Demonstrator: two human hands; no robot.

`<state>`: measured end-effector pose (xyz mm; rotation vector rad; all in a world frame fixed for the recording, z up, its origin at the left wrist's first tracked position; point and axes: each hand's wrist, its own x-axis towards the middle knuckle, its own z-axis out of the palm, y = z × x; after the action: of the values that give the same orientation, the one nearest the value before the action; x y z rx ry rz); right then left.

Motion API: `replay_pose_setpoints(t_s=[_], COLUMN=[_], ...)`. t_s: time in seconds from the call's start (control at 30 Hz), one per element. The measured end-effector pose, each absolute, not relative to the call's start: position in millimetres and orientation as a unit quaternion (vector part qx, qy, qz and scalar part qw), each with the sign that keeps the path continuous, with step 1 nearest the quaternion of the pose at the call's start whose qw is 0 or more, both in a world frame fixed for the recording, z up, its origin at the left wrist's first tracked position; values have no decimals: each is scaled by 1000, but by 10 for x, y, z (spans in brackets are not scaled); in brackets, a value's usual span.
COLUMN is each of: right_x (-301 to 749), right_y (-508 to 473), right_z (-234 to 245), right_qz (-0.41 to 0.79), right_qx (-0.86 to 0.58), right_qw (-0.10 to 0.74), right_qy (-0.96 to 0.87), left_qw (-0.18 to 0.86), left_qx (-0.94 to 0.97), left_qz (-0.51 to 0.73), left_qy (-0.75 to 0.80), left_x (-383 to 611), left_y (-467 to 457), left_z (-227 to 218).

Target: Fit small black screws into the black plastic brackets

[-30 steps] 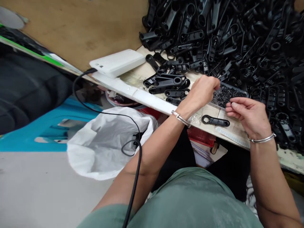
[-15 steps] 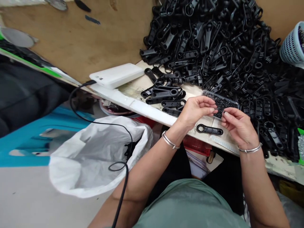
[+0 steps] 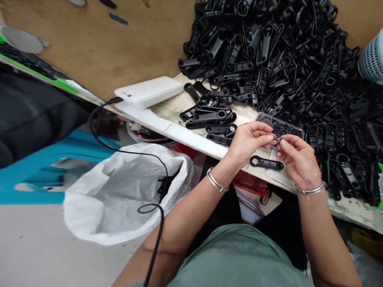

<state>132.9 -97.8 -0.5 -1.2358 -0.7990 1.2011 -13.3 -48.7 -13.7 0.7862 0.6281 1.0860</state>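
My left hand (image 3: 249, 141) is pinched closed, its fingertips nearly meeting those of my right hand (image 3: 297, 157). The right hand is pinched too. A tiny dark piece shows at the fingertips between them, too small to name. Just behind the hands lies a clear shallow tray (image 3: 301, 130) of small black parts (image 3: 279, 125). Below the fingertips, near the table's front edge, a single black plastic arm with a ring end (image 3: 266, 162) lies flat, touched by neither hand.
A large heap of black plastic arms (image 3: 269, 52) covers the back and right. A white power bank (image 3: 149, 91) with a black cable sits at left. A white sack (image 3: 89, 207) stands open below the table edge. A blue basket (image 3: 371, 59) is at far right.
My right hand has come slightly left, so the fingertips of both hands are closer together. The view has shifted a little; the black arm on the table stays put.
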Motion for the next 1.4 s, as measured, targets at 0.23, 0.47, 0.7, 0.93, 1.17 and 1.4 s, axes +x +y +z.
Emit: replay_pose_setpoints(t_s=[0.23,0.47,0.7,0.93,1.17,1.4], right_x=[1206,1173,1168,1172,1211,1198], right_y=[-924,-892,-875,-848,-917,-1021], right_z=[26,44,-14,-64,-19,-4], right_qz=[455,451,419,337,414,409], right_qx=[-549,-565,-583,-596,-565,-557], right_qw=[602,598,604,618,631,615], right_qy=[-360,-345,-346,-386,-333,-379], left_qw=[662,548,433,388,437,482], left_qx=[415,529,630,648,671,612], left_qz=[545,553,536,510,482,512], left_qy=[305,338,359,413,356,362], left_x=[-65,-36,-41,-50,-91,-72], left_y=[-501,-524,-549,-379,-495,-627], left_z=[-154,-197,-220,-149,-94,-164])
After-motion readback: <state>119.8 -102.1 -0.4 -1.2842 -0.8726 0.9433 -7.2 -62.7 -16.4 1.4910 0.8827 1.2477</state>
